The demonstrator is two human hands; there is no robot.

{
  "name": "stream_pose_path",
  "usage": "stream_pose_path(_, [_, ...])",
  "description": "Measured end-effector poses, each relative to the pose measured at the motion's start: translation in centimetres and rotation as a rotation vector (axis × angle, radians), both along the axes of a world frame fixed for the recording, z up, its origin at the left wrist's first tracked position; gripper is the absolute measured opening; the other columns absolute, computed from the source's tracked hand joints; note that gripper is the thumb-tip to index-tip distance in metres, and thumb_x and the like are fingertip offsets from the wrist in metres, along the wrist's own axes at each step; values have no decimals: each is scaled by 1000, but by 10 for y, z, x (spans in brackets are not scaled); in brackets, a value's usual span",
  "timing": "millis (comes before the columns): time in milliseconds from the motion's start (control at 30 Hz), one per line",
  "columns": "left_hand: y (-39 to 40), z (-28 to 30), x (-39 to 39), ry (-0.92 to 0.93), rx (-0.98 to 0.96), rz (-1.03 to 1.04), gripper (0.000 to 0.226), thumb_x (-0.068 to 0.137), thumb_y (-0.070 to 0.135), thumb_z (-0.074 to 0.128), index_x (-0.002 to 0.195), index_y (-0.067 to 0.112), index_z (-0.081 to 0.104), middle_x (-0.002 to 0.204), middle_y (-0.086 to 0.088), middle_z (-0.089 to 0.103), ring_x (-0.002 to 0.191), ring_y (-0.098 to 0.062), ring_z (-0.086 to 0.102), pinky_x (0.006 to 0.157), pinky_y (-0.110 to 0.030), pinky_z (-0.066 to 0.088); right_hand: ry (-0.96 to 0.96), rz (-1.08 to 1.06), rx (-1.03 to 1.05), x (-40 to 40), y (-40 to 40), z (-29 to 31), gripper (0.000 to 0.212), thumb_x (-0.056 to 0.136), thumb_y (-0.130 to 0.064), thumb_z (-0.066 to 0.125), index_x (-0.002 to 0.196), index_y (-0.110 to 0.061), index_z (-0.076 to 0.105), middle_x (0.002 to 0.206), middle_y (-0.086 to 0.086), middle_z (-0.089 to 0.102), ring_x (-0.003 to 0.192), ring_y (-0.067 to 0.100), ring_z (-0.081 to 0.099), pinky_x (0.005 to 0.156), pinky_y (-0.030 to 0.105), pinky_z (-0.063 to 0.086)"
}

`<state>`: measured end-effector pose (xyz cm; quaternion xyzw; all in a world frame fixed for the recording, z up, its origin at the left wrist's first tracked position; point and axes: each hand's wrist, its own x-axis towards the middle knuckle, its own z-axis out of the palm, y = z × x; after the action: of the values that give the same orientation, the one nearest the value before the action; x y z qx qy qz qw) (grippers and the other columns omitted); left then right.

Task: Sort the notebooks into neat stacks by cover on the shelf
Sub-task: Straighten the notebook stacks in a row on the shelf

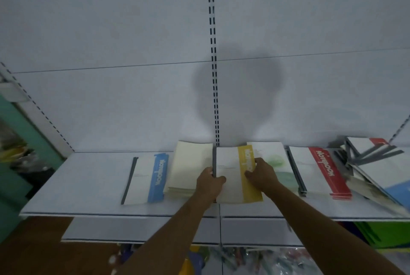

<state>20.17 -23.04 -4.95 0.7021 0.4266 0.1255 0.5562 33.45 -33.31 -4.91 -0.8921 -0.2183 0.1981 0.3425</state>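
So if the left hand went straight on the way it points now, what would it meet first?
Probably nothing on the shelf: the left hand, gripping the dark spine of the yellow-striped white notebook, points toward the white back panel. The cream notebook stack lies just left of that line, though depth is unclear.

View: we have one wide-angle camera, worn on the person's head.
Facing: we look forward and slightly down at a white shelf (88, 186) and the back panel (111, 30) above it.
Nearness: we stand close; both forearms reach in from the bottom edge, and the left hand (209, 182) and right hand (261, 174) sit near the centre.
Distortion: straight edges bow toward the corners.
Coverage: the lower shelf (133, 229) shows at the bottom.
Shared: no second view.
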Motion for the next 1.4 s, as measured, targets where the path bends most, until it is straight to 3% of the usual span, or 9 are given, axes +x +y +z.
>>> stream_pose_path(200, [7, -2, 11, -20, -63, -54, 51, 82, 20, 65, 130, 15, 52, 120, -5, 63, 102, -22, 62, 87, -34, 53, -37, -23, -109, 11, 9, -6, 35, 85, -23, 62, 111, -1, 56, 111, 15, 63, 100, 29, 61, 78, 33, 48])
stream_pose_path(333, [11, 2, 18, 4, 34, -115, 61, 84, 23, 63, 141, 16, 42, 140, -2, 47, 127, -23, 47, 105, -34, 40, -64, -35, -144, 20, 19, -6, 32, 86, -23, 61, 106, 2, 59, 108, 16, 63, 97, 30, 62, 69, 26, 43])
stream_pose_path(500, [18, -5, 25, 19, 153, -126, 53, 85, 14, 62, 136, 15, 45, 141, -4, 45, 129, -19, 43, 102, -25, 35, -87, -32, -195, 23, 30, -11, 29, 86, -22, 59, 100, 4, 62, 107, 18, 63, 98, 30, 60, 72, 27, 42])
stream_pose_path(600, [15, -13, 28, 13, 216, -114, 46, 86, 11, 61, 130, 14, 48, 137, -3, 46, 128, -16, 42, 98, -17, 30, -87, -36, -220, 24, 36, -14, 25, 85, -18, 59, 95, 4, 63, 102, 17, 64, 82, 26, 57, 65, 24, 39])
stream_pose_path(733, [16, -14, 30, 20, 258, -127, 46, 85, 13, 64, 128, 11, 48, 134, -3, 45, 128, -16, 41, 96, -13, 28, -103, -1, -250, 23, 43, -16, 25, 81, -18, 61, 96, 2, 61, 107, 18, 62, 100, 29, 59, 77, 28, 44])
stream_pose_path(867, [24, -15, 32, 61, 271, -178, 49, 82, 17, 66, 127, 12, 47, 134, -3, 43, 122, -13, 43, 88, -13, 30, -79, -12, -240, 24, 46, -18, 15, 77, -16, 62, 81, -4, 53, 105, 20, 61, 89, 29, 58, 68, 26, 40])
stream_pose_path(1067, [26, -16, 38, 134, 312, -248, 54, 83, 26, 66, 130, 10, 44, 137, -5, 39, 126, -20, 43, 99, -24, 39, -90, -49, -225, 19, 48, -18, 40, 81, -14, 64, 118, -4, 53, 120, 17, 49, 104, 31, 56, 87, 33, 46])
stream_pose_path(1233, [23, -16, 41, 150, 406, -233, 53, 84, 22, 64, 130, 10, 42, 137, -7, 38, 126, -23, 38, 101, -28, 37, -114, 15, -270, 18, 47, -14, 36, 81, -19, 63, 114, -6, 58, 118, 14, 48, 101, 29, 57, 86, 33, 48])
stream_pose_path(1400, [20, -19, 38, 115, 526, -230, 45, 83, 18, 63, 124, 11, 48, 136, -8, 41, 131, -23, 30, 101, -25, 34, -112, 114, -298, 16, 43, -8, 32, 79, -12, 61, 106, 5, 68, 108, 17, 66, 99, 26, 64, 83, 30, 52])
